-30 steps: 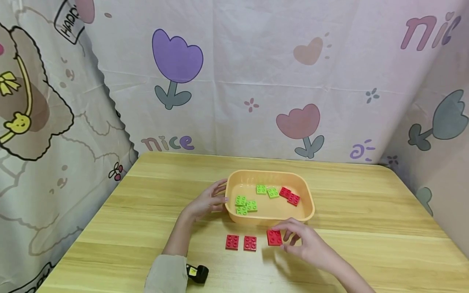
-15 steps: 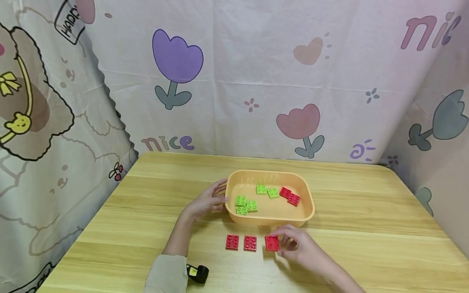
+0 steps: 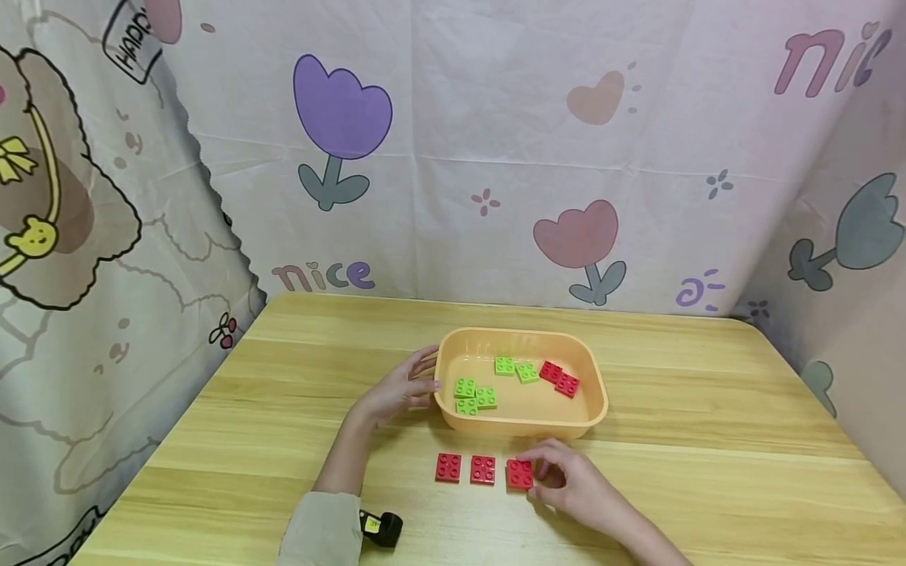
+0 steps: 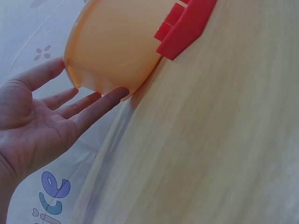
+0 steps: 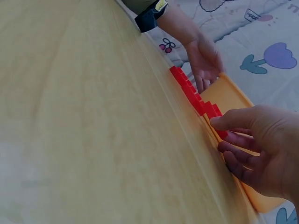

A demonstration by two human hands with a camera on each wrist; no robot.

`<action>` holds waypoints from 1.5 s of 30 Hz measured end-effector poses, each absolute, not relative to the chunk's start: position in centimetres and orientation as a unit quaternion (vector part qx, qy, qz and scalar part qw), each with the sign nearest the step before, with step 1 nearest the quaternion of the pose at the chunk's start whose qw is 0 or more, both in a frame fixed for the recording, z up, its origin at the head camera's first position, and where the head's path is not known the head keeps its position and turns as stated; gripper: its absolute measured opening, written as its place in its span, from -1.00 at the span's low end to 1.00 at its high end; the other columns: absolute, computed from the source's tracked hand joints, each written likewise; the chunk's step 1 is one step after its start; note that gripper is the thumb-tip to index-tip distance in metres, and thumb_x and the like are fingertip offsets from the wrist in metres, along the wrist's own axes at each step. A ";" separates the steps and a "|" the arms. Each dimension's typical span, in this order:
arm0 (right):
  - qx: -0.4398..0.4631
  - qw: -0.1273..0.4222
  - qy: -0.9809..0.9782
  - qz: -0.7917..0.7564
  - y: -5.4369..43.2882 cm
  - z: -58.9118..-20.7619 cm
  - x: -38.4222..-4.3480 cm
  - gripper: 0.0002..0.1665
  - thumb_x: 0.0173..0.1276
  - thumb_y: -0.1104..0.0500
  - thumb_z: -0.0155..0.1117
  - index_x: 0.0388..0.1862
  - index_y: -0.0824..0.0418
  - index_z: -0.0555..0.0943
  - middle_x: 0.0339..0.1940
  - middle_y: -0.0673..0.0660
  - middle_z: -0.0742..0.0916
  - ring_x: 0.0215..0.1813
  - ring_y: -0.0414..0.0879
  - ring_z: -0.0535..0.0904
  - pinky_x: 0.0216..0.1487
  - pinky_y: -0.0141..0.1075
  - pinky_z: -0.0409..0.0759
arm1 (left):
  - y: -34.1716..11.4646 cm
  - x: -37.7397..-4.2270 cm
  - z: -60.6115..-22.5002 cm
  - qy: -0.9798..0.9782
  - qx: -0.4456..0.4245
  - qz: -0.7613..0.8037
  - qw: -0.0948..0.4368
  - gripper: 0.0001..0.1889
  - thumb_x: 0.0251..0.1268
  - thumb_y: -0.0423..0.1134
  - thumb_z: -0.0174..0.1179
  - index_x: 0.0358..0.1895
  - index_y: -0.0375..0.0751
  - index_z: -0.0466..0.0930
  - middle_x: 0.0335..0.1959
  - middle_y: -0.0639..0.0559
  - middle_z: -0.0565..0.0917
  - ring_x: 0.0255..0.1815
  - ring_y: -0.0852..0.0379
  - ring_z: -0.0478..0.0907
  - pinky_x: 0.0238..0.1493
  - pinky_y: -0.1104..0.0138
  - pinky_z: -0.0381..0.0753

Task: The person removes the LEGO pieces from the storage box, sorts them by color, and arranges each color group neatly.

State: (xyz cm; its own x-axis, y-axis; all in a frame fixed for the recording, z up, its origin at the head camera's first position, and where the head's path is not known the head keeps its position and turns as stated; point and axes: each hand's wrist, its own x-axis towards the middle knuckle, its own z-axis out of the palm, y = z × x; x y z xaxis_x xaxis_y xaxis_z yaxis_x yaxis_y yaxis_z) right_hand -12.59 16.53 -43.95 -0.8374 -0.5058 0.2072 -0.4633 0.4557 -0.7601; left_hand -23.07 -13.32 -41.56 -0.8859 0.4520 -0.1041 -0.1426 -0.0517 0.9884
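Note:
My right hand (image 3: 576,483) pinches a red toy building brick (image 3: 519,474) between thumb and fingers, low over the wooden table. It lines up to the right of two more red bricks, the middle one (image 3: 483,470) and the left one (image 3: 447,468), with small gaps between. At the left end of a pale orange plastic basin (image 3: 524,425), my left hand (image 3: 396,393) touches the wall with spread, mostly straight fingers (image 4: 100,107). Inside the basin lie several lime green bricks (image 3: 486,397) on the left and middle, and two red bricks (image 3: 567,384) on the right.
A black wrist-worn device (image 3: 383,530) sits at my left wrist by the sleeve (image 3: 322,528). The table (image 3: 708,440) ends at the back against a printed cloth (image 3: 453,157), which also hangs along both sides.
My right hand has moved left and slightly toward me, bringing the red brick down into line with the other two. The left hand and basin stay in place.

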 end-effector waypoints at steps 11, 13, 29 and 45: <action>-0.270 0.018 0.861 -0.432 16.3 -44.4 -12.6 -0.51 -0.04 0.36 0.39 -0.04 0.16 0.60 -0.38 -0.10 0.52 -0.36 -0.20 0.44 -0.43 -0.42 0.52 | -13.3 -23.1 -41.6 0.657 0.113 0.715 0.209 -0.31 0.28 -0.47 0.02 0.43 -0.14 -0.05 0.41 -0.27 0.00 0.24 -0.27 0.23 0.01 0.09 0.52; -0.268 0.016 0.862 -0.430 16.2 -44.4 -12.6 -0.52 -0.03 0.37 0.39 -0.05 0.16 0.61 -0.38 -0.10 0.52 -0.36 -0.21 0.44 -0.44 -0.42 0.52 | -13.3 -23.1 -41.5 0.657 0.113 0.715 0.209 -0.31 0.28 -0.47 0.02 0.43 -0.15 -0.05 0.41 -0.27 0.00 0.25 -0.27 0.22 0.01 0.09 0.52; -0.265 0.020 0.860 -0.435 16.3 -44.4 -12.6 -0.55 0.00 0.32 0.42 -0.06 0.11 0.61 -0.38 -0.11 0.49 -0.38 -0.21 0.42 -0.47 -0.42 0.49 | -13.3 -23.2 -41.6 0.652 0.115 0.718 0.212 -0.30 0.27 -0.47 0.02 0.43 -0.15 -0.07 0.41 -0.26 -0.02 0.25 -0.27 0.22 0.02 0.09 0.51; -0.255 0.016 0.870 -0.422 16.3 -44.7 -12.6 -0.54 0.01 0.31 0.40 -0.05 0.07 0.61 -0.38 -0.11 0.50 -0.38 -0.23 0.44 -0.46 -0.43 0.50 | -13.4 -23.2 -41.7 0.654 0.115 0.717 0.211 -0.30 0.28 -0.46 0.03 0.44 -0.15 -0.07 0.41 -0.25 0.00 0.24 -0.26 0.25 0.02 0.10 0.51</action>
